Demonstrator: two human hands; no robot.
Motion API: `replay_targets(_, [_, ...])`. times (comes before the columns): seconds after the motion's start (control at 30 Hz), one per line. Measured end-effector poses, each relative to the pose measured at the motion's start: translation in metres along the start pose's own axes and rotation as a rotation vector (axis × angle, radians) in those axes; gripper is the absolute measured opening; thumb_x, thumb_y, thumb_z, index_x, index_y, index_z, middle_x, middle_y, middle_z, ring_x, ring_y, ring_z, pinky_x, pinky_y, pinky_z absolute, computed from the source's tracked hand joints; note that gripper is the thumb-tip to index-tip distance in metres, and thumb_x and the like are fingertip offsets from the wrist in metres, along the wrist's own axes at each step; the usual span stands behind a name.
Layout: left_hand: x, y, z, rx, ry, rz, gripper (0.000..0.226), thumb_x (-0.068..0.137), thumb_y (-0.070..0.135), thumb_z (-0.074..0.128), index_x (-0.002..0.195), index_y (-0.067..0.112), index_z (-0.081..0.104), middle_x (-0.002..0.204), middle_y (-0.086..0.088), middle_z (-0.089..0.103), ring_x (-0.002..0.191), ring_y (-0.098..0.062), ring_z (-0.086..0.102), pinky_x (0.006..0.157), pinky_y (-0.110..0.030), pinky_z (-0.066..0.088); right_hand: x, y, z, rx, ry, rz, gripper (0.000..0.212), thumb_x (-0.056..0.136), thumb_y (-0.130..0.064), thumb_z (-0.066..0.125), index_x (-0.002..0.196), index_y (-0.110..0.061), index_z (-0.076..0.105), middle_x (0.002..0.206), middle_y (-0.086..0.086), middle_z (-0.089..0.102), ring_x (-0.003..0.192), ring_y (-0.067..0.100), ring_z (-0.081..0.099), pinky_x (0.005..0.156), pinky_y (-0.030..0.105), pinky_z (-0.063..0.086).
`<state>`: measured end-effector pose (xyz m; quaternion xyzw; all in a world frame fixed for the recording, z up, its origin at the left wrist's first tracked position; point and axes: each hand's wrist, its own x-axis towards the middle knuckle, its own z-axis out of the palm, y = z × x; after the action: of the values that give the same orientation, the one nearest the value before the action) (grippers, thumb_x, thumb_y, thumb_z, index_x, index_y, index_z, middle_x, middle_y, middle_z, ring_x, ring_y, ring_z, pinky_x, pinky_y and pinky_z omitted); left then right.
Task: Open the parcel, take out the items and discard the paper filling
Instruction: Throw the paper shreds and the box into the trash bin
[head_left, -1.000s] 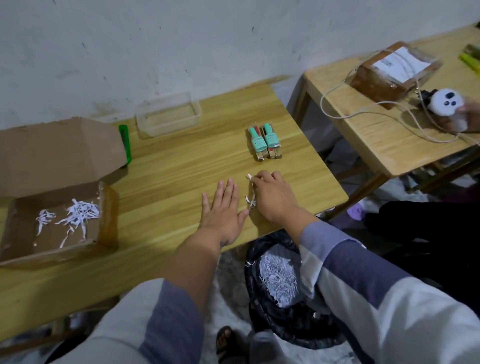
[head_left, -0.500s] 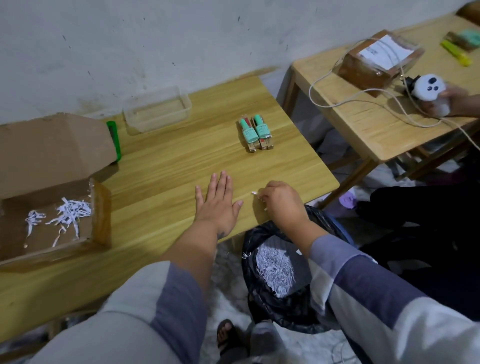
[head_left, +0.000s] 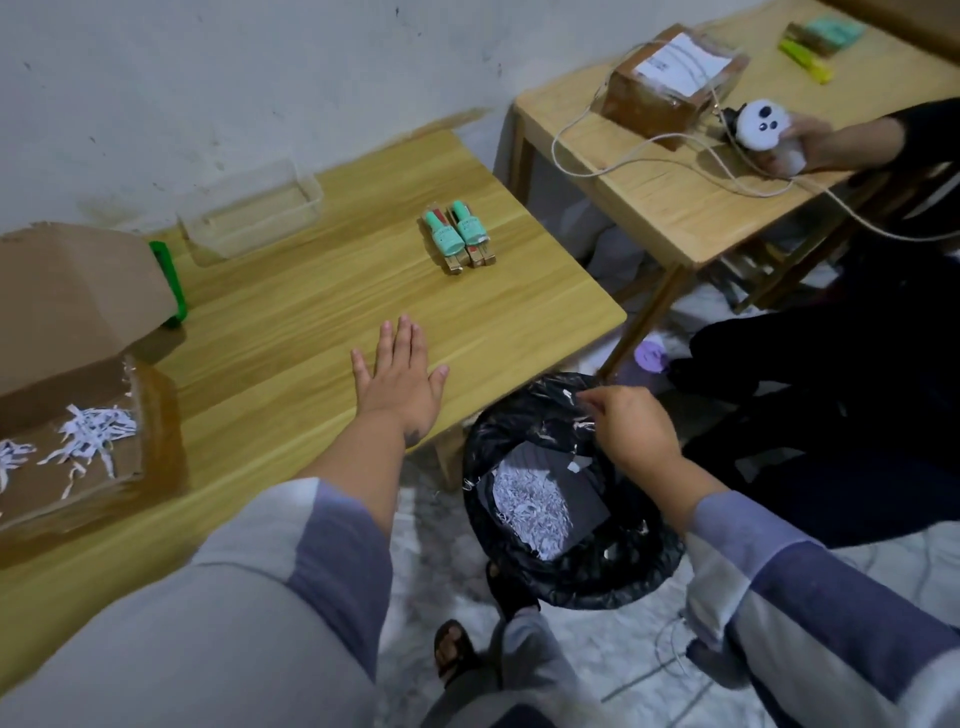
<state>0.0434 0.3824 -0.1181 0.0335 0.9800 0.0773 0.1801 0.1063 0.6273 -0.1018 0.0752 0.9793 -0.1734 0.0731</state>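
Right hand (head_left: 631, 434) drops paper shreds (head_left: 575, 467) over black bin (head_left: 597, 577)

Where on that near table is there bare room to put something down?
The widest bare patch lies between the open box, the clear tray and the two bottles, ahead of the left hand. The left end is crowded by the box and its flap.

Right hand (head_left: 626, 434) now over bin (head_left: 571, 571)
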Motion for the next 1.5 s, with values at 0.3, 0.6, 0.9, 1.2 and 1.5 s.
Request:
replay_targets(0.3, [0.001,0.002,0.004,0.014,0.031,0.024,0.065,0.099,0.048,0.012,0.151,0.016,-0.011,0.159,0.001,-0.022,0.146,-0.019,-0.022,0.117,-0.056,-0.01,-0.007,0.025,0.029,0.222,-0.002,0.16,0.035,0.079,0.008,0.056,0.1,-0.015,0.073,0.1,0.008,0.075,0.093,0.024,0.069,0.082,0.03,0.053])
replay_targets(0.6, [0.004,0.0,0.007,0.033,0.037,0.014,0.065,0.099,0.048,0.011,0.151,0.016,-0.011,0.159,0.001,-0.021,0.146,-0.019,-0.021,0.117,-0.056,-0.009,-0.002,0.038,0.04,0.147,-0.197,0.207,0.029,0.086,-0.007,0.057,0.109,-0.019,0.07,0.111,0.012,0.071,0.102,0.03,0.065,0.088,0.037,0.053])
replay_targets(0.9, [-0.001,0.002,0.001,0.01,-0.043,0.005,0.066,0.099,0.049,0.013,0.15,0.017,-0.015,0.157,0.003,-0.026,0.145,-0.019,-0.024,0.117,-0.054,-0.011,0.009,0.024,0.002,0.084,-0.154,0.076,0.029,0.085,-0.01,0.053,0.105,-0.021,0.07,0.11,0.009,0.071,0.1,0.032,0.066,0.081,0.043,0.056])
replay_targets(1.2, [-0.021,0.007,-0.057,-0.333,-0.036,-0.102,0.054,0.097,0.031,0.044,0.148,0.017,0.029,0.153,-0.009,0.035,0.141,-0.026,0.033,0.115,-0.041,0.029,0.048,-0.051,-0.059,0.03,-0.196,-0.192,0.031,0.089,-0.017,0.05,0.117,-0.023,0.062,0.114,0.007,0.066,0.103,0.029,0.061,0.082,0.039,0.053])
replay_targets(1.5, [-0.115,-0.086,-0.102,-0.454,0.186,-0.354,0.043,0.097,0.024,0.048,0.139,0.015,0.046,0.144,-0.008,0.048,0.13,-0.026,0.047,0.103,-0.028,0.036,0.035,-0.204,-0.055,0.008,-0.247,-0.555,0.031,0.085,-0.016,0.05,0.112,-0.022,0.065,0.114,0.009,0.067,0.106,0.029,0.062,0.086,0.035,0.05])
